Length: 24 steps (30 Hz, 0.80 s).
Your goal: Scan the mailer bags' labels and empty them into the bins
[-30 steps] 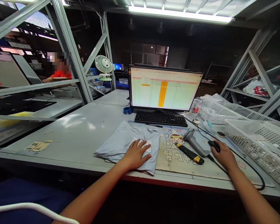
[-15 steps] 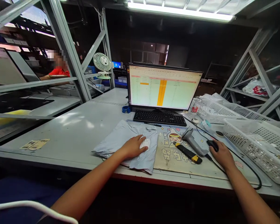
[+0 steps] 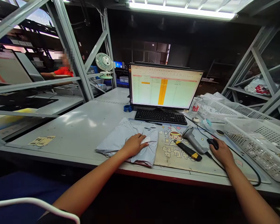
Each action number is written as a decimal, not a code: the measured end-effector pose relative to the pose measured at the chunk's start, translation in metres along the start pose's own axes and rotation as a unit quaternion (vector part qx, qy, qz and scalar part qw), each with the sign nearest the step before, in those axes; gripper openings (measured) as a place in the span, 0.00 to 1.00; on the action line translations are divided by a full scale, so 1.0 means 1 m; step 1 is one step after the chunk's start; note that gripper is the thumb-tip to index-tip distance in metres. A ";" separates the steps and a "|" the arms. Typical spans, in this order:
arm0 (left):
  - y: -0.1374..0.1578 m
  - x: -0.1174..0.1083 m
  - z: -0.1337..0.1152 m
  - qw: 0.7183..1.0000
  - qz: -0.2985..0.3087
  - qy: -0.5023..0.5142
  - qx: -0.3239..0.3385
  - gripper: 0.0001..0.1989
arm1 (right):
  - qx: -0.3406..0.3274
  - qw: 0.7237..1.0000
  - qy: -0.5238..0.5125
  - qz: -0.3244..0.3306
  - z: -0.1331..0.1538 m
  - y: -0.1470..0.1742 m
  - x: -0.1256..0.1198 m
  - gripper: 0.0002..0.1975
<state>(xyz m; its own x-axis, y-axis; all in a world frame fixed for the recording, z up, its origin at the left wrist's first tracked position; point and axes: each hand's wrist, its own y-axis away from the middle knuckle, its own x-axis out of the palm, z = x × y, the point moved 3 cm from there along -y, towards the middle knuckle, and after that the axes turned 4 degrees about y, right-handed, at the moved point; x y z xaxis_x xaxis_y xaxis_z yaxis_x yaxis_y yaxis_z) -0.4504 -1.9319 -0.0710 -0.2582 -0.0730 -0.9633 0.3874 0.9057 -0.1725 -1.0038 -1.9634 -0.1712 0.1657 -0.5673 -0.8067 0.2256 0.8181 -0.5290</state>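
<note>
My left hand [image 3: 134,145] lies flat, fingers out, on a light grey plastic mailer bag [image 3: 118,135] with a small white label [image 3: 149,140]. Under my right hand [image 3: 221,153] is a black computer mouse [image 3: 213,143], the fingers resting around it. Just left of the mouse lies a grey barcode scanner [image 3: 194,141] with a black cable. Beside that is a black and yellow utility knife [image 3: 188,150]. Both lie on a cartoon-printed desk mat [image 3: 170,161]. A lit monitor [image 3: 144,93] showing a spreadsheet stands behind the black keyboard [image 3: 160,117].
White perforated baskets [image 3: 254,146] line the right side of the table [image 3: 77,130]. A blue tape roll [image 3: 128,108] sits left of the keyboard, and a black marker [image 3: 154,123] lies in front of it. Metal posts [image 3: 71,46] and a fan [image 3: 104,62] stand left; a person in red [image 3: 64,72] is beyond.
The mailer bag's near edge has shifted slightly away from the table's front edge, with my left hand still on it. My right hand stays on the mouse. The camera view has shifted slightly.
</note>
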 end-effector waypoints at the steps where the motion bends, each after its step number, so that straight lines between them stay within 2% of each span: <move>1: 0.002 -0.001 -0.001 1.000 -0.008 0.003 -0.003 0.27 | -0.002 1.000 -0.002 -0.003 0.000 0.000 0.000 0.32; 5: 0.008 -0.002 -0.002 1.000 -0.014 0.013 -0.022 0.27 | -0.007 1.000 -0.007 -0.015 0.001 0.000 0.001 0.32; 11: 0.009 0.009 0.007 1.000 0.001 -0.009 -0.001 0.41 | 0.003 1.000 -0.002 0.003 -0.001 -0.002 0.003 0.32; 19: 0.004 0.007 0.012 0.998 0.064 -0.024 -0.015 0.42 | 0.007 1.000 0.003 0.008 0.003 -0.001 -0.002 0.31; 24: 0.008 0.009 0.009 0.998 0.046 -0.032 -0.013 0.41 | 0.006 1.000 0.005 0.005 0.004 0.000 -0.001 0.31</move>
<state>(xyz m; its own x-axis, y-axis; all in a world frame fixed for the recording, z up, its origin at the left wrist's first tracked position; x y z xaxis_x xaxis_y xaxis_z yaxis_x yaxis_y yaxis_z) -0.4415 -1.9296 -0.0829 -0.1660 -0.0144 -0.9860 0.3841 0.9200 -0.0781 -1.0003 -1.9635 -0.1688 0.1578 -0.5578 -0.8148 0.2362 0.8225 -0.5173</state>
